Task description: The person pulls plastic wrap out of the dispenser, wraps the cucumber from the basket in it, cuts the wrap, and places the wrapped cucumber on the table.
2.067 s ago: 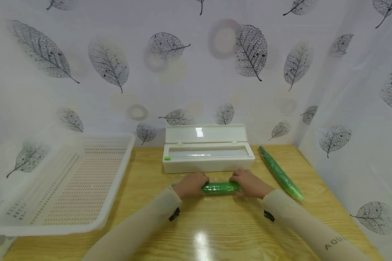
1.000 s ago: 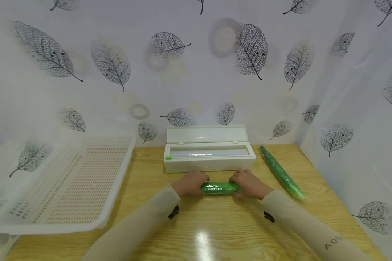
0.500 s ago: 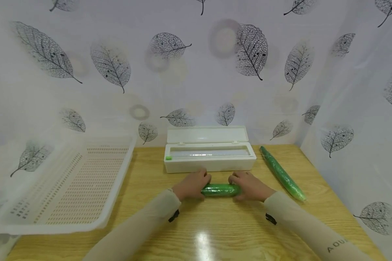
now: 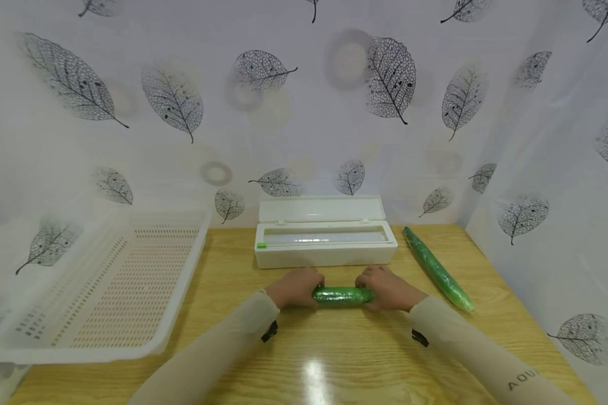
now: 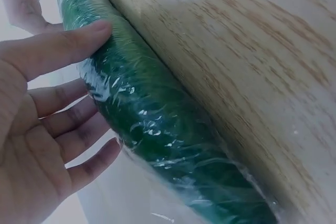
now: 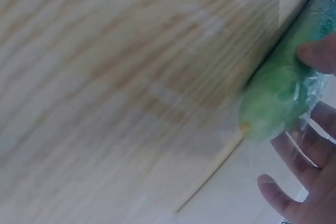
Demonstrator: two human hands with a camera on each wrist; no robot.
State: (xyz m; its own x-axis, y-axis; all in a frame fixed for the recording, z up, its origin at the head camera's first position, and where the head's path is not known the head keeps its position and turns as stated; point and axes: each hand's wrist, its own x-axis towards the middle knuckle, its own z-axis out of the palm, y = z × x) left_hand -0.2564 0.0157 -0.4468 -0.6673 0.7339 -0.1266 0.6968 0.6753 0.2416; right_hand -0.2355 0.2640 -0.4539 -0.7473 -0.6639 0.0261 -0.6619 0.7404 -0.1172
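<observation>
A cucumber wrapped in shiny cling film lies crosswise on the table in the head view, in front of a white box. My left hand grips its left part; in the left wrist view the thumb lies on the near side and the fingers bend behind. The film looks wrinkled along the dark green skin. With my right hand I hold the other part. The right wrist view shows the pale cucumber end under film, between thumb and fingers, with the little finger held away from it.
The white cling film dispenser stands behind the hands with its lid raised. A second film-wrapped cucumber lies slanting at the right. On the left is a white slotted plastic basket. A leaf-print curtain surrounds the wooden table.
Loose clear film seen beyond the cucumber earlier no longer shows there. The cucumber has shifted slightly toward me. Both hands keep their grip near its two ends.
</observation>
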